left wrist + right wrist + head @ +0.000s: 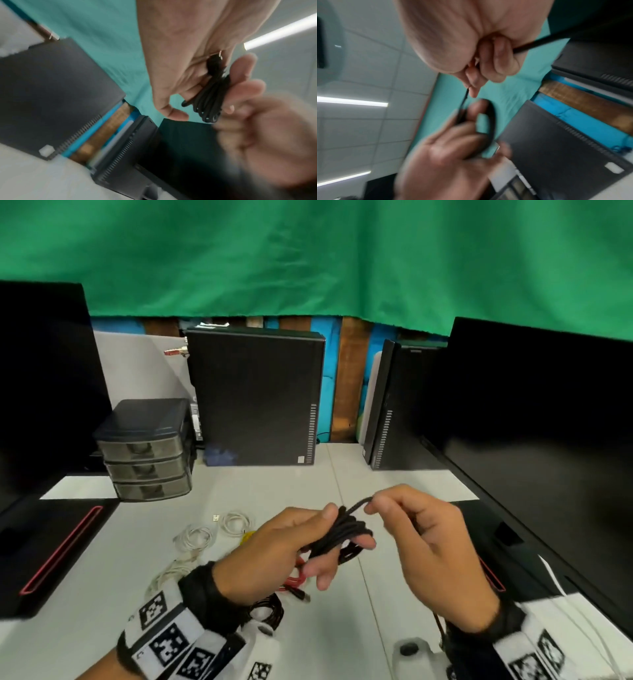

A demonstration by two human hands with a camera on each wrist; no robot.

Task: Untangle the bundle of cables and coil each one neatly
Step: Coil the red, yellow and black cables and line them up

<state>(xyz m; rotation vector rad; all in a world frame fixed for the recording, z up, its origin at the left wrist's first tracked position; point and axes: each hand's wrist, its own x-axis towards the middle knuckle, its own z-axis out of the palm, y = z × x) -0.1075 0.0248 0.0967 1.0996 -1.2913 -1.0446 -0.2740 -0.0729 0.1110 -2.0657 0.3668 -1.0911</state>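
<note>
Over the middle of the white table (342, 628) my left hand (291, 542) grips a bundle of black cable loops (346, 530), thumb on top and fingers underneath. My right hand (414, 532) pinches one strand of that black cable (358, 504) just to the right of the bundle. In the left wrist view the black loops (211, 97) hang between my left hand's fingers (180, 60). The right wrist view shows my right hand (471, 40) with the cable (539, 42) running out past its curled fingers. White cables (195, 537), a yellow one (248, 535) and a red one (294, 578) lie on the table.
A black-and-red cable (269, 609) lies near my left wrist. A small drawer unit (147, 450) stands at the back left, with two computer towers (257, 398) (394, 405) behind. Dark monitors (548, 440) (41, 371) flank the table. A black base with a red stripe (61, 549) lies at the left.
</note>
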